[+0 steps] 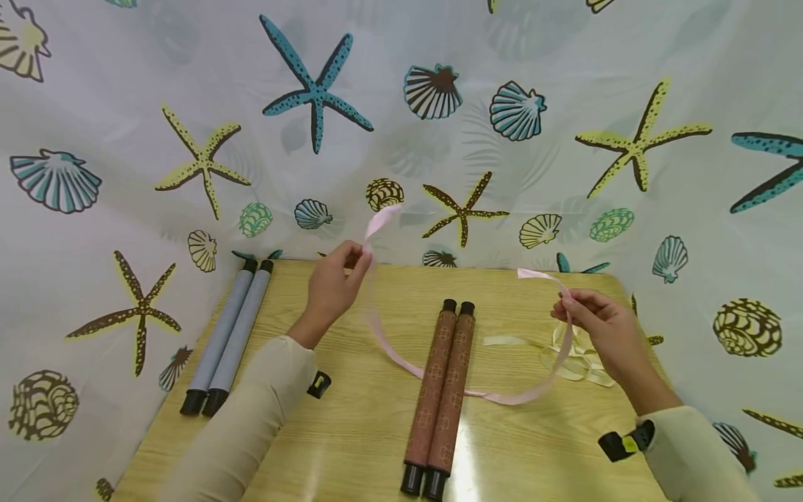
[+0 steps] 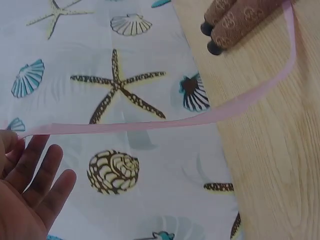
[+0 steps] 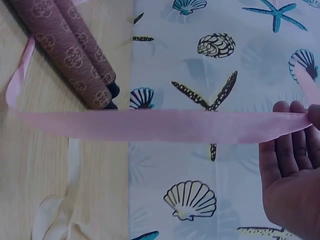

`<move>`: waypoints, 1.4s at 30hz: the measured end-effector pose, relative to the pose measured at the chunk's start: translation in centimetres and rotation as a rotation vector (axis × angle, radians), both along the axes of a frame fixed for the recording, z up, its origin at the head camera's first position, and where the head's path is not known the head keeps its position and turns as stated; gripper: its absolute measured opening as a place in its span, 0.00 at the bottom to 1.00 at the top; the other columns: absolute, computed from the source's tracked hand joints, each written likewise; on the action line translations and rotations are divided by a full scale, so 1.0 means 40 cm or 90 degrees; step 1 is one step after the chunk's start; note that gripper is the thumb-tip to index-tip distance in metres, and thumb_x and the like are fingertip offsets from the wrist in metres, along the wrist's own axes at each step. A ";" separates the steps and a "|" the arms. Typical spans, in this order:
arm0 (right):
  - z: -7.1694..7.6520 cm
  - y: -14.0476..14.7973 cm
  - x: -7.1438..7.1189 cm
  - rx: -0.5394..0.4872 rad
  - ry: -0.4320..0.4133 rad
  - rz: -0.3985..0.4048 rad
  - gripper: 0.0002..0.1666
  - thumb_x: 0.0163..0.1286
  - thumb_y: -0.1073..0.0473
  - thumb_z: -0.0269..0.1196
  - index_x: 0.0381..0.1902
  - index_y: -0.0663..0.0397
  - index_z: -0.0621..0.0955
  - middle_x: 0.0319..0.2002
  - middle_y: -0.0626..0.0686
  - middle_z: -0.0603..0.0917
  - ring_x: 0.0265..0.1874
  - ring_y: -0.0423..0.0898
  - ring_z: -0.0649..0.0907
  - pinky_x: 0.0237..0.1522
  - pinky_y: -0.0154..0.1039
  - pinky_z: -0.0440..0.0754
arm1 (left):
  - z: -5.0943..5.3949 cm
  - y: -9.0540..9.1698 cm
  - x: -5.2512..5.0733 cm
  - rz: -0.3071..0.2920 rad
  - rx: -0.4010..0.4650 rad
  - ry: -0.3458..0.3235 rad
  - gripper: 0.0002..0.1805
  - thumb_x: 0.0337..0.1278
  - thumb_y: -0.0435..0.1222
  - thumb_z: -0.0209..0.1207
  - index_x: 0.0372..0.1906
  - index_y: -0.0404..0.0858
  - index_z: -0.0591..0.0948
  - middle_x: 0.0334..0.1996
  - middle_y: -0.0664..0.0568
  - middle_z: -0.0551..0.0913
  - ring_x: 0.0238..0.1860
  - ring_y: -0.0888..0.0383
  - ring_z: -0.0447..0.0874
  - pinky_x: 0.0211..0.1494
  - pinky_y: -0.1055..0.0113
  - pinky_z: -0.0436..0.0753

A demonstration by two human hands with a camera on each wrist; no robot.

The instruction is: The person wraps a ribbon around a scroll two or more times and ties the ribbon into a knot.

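Note:
Two brown patterned rolls [image 1: 439, 390] with black end caps lie side by side on the table. A pink ribbon [image 1: 508, 399] runs beneath them and rises on both sides. My left hand [image 1: 335, 286] pinches one end of it between thumb and finger, raised left of the rolls. On the right, my right hand [image 1: 605, 328] pinches the other end in the same way. In the left wrist view the pink ribbon [image 2: 200, 119] stretches from the fingers toward the rolls. The right wrist view shows the ribbon [image 3: 150, 126] flat and wide near the hand.
Two grey-blue rolls [image 1: 231, 335] with black caps lie at the table's left edge. A loose cream ribbon [image 1: 586, 368] is heaped on the right, under my right hand. White cloth [image 1: 389, 153] printed with shells and starfish stands around the wooden table [image 1: 351, 446].

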State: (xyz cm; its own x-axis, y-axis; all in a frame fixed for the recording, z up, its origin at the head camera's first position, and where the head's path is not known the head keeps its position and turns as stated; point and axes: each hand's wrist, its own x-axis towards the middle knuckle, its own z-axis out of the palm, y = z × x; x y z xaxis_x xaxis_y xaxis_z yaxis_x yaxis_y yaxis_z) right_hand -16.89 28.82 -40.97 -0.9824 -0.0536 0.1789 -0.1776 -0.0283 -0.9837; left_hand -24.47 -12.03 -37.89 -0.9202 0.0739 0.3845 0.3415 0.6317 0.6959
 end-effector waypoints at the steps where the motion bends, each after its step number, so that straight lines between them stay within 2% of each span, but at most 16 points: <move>1: 0.012 -0.014 -0.010 -0.008 -0.003 0.005 0.09 0.75 0.63 0.58 0.45 0.48 0.85 0.36 0.41 0.89 0.37 0.35 0.89 0.44 0.27 0.85 | 0.001 0.018 0.003 -0.022 0.013 0.000 0.11 0.72 0.42 0.56 0.43 0.37 0.81 0.40 0.43 0.89 0.43 0.49 0.89 0.47 0.53 0.86; 7: 0.074 -0.076 -0.055 -0.049 -0.006 0.025 0.07 0.73 0.62 0.60 0.43 0.50 0.85 0.34 0.43 0.89 0.34 0.36 0.90 0.43 0.30 0.86 | 0.017 0.111 0.024 -0.135 0.055 -0.010 0.10 0.73 0.40 0.55 0.44 0.37 0.80 0.39 0.44 0.89 0.41 0.50 0.90 0.47 0.55 0.87; 11: 0.106 -0.108 -0.077 -0.053 0.007 0.035 0.06 0.73 0.62 0.61 0.44 0.53 0.84 0.33 0.44 0.89 0.33 0.37 0.90 0.42 0.31 0.86 | 0.024 0.151 0.036 -0.176 0.062 -0.016 0.09 0.73 0.40 0.55 0.45 0.38 0.80 0.38 0.46 0.89 0.40 0.52 0.89 0.46 0.57 0.86; 14: 0.126 -0.133 -0.093 -0.032 0.006 0.042 0.07 0.73 0.62 0.61 0.45 0.54 0.84 0.33 0.44 0.89 0.31 0.37 0.89 0.40 0.31 0.87 | 0.029 0.175 0.043 -0.204 0.067 -0.022 0.09 0.73 0.40 0.55 0.45 0.40 0.80 0.38 0.48 0.89 0.40 0.53 0.89 0.44 0.60 0.85; 17: 0.140 -0.162 -0.107 0.022 -0.013 0.040 0.11 0.74 0.60 0.61 0.49 0.58 0.83 0.32 0.43 0.88 0.30 0.35 0.88 0.40 0.30 0.86 | 0.034 0.197 0.049 -0.227 0.065 -0.022 0.08 0.74 0.40 0.54 0.45 0.40 0.80 0.37 0.50 0.89 0.39 0.54 0.88 0.40 0.65 0.82; 22: 0.148 -0.207 -0.133 0.111 -0.042 0.044 0.20 0.76 0.65 0.55 0.60 0.73 0.75 0.35 0.37 0.86 0.32 0.33 0.86 0.43 0.32 0.86 | 0.040 0.226 0.060 -0.226 0.058 -0.008 0.08 0.73 0.41 0.55 0.43 0.41 0.80 0.30 0.52 0.88 0.32 0.56 0.87 0.28 0.71 0.71; 27: 0.143 -0.238 -0.149 0.123 -0.004 0.087 0.22 0.75 0.72 0.53 0.63 0.78 0.72 0.37 0.34 0.85 0.35 0.32 0.85 0.43 0.31 0.86 | 0.042 0.247 0.064 -0.208 0.064 0.001 0.08 0.72 0.42 0.56 0.41 0.42 0.81 0.27 0.52 0.87 0.28 0.60 0.84 0.25 0.73 0.68; 29: 0.143 -0.248 -0.149 0.118 0.015 0.102 0.21 0.75 0.71 0.54 0.62 0.77 0.74 0.35 0.36 0.86 0.33 0.33 0.85 0.42 0.30 0.85 | 0.042 0.251 0.066 -0.197 0.066 0.002 0.09 0.72 0.42 0.57 0.40 0.41 0.81 0.27 0.52 0.87 0.28 0.61 0.84 0.25 0.73 0.68; 34: 0.149 -0.267 -0.145 0.126 0.041 0.120 0.18 0.75 0.63 0.58 0.58 0.67 0.80 0.35 0.40 0.86 0.31 0.36 0.83 0.40 0.32 0.83 | 0.043 0.259 0.067 -0.167 0.070 0.003 0.09 0.71 0.42 0.58 0.39 0.41 0.82 0.27 0.51 0.88 0.27 0.60 0.84 0.25 0.73 0.69; 37: 0.154 -0.274 -0.141 0.158 0.051 0.118 0.19 0.75 0.59 0.60 0.58 0.65 0.81 0.36 0.40 0.85 0.31 0.38 0.82 0.40 0.33 0.82 | 0.044 0.263 0.066 -0.159 0.067 0.001 0.10 0.71 0.43 0.58 0.39 0.41 0.82 0.27 0.51 0.87 0.27 0.59 0.85 0.24 0.73 0.69; 42: 0.152 -0.283 -0.136 0.219 0.102 0.118 0.19 0.72 0.60 0.62 0.57 0.63 0.82 0.38 0.35 0.86 0.32 0.38 0.81 0.38 0.32 0.81 | 0.042 0.269 0.065 -0.161 0.062 -0.011 0.09 0.71 0.42 0.58 0.40 0.40 0.82 0.28 0.50 0.88 0.28 0.56 0.86 0.24 0.74 0.70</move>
State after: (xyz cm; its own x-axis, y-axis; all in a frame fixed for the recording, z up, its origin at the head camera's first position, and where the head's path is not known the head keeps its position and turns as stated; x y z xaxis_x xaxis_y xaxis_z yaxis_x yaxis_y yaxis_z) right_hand -22.34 17.51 -34.90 -0.9114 -0.3105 0.2700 -0.3527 0.2514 -0.9013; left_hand -21.87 -1.29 -36.20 -0.8836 0.2660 0.3853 0.4676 0.4578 0.7562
